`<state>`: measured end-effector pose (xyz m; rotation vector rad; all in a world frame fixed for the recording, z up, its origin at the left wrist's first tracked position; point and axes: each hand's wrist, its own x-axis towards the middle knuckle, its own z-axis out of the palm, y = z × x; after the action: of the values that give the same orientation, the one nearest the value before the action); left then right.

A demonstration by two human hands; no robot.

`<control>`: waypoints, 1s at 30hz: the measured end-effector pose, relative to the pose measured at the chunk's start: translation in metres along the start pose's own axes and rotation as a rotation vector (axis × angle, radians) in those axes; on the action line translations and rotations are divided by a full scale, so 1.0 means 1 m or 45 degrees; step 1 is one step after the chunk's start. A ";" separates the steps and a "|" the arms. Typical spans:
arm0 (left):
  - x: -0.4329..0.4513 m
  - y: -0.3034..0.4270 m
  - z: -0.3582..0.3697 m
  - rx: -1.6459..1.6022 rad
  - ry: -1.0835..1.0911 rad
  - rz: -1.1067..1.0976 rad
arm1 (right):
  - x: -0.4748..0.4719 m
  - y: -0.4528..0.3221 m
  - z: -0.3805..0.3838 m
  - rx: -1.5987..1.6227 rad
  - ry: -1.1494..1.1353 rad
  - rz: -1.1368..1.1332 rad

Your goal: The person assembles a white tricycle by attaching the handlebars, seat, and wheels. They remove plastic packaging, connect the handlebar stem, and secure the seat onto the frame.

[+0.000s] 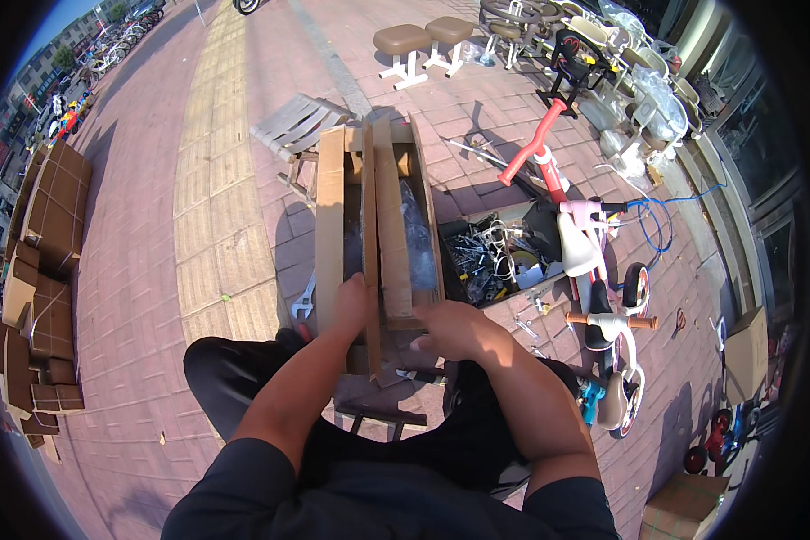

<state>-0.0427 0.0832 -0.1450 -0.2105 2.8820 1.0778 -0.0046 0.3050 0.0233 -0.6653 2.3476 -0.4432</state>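
Observation:
A long, narrow cardboard box [325, 223] stands before me between my knees, its top flaps raised. My left hand [355, 302] grips the upright middle flap [371, 256]; its fingertips are hidden behind the cardboard. At the near right corner my right hand [455, 329] holds the box's edge, thumb below and forefinger on the right flap [395, 236]. Clear plastic wrapping [418, 246] shows inside the box, around contents I cannot make out.
An adjustable wrench [304, 302] lies left of the box. To its right is a black tray [469, 293] of screws and loose hardware. Children's balance bikes [607, 331] stand further right. A slatted stool [300, 125] is behind the box; stacked cartons [57, 209] line the left.

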 end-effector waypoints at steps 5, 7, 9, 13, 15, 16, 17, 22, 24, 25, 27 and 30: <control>0.045 0.018 0.003 -0.143 -0.082 -0.233 | -0.007 -0.005 -0.006 0.011 0.052 0.021; 0.051 0.037 0.008 -0.063 -0.071 -0.262 | -0.008 -0.006 -0.008 0.034 0.031 0.032; 0.051 0.058 0.014 0.012 -0.110 -0.350 | -0.007 -0.008 -0.009 0.040 0.009 0.039; 0.046 0.084 0.022 0.162 -0.185 -0.485 | -0.003 -0.010 -0.009 0.016 0.022 0.037; 0.047 0.089 0.023 0.197 -0.172 -0.509 | -0.002 -0.010 -0.010 0.009 0.031 0.038; 0.047 0.091 0.024 0.194 -0.166 -0.533 | -0.001 -0.010 -0.009 0.007 0.031 0.034; 0.047 0.093 0.024 0.164 -0.167 -0.557 | -0.001 -0.010 -0.009 0.008 0.033 0.029; 0.035 0.111 0.025 0.416 -0.038 -0.365 | -0.002 -0.009 -0.004 0.018 0.096 -0.049; 0.033 0.119 0.025 0.444 -0.079 -0.350 | -0.002 -0.008 0.000 0.021 0.108 -0.065; 0.034 0.122 0.025 0.434 -0.111 -0.369 | -0.001 -0.007 0.001 0.019 0.094 -0.055; 0.039 0.124 0.027 0.359 -0.106 -0.370 | -0.001 -0.005 0.003 0.007 0.101 -0.049; 0.054 0.116 0.035 0.170 -0.041 -0.358 | -0.001 -0.003 0.002 -0.002 0.144 -0.050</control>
<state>-0.1126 0.1868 -0.1019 -0.5648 2.7716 0.8298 -0.0011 0.3029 0.0235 -0.7047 2.4448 -0.5086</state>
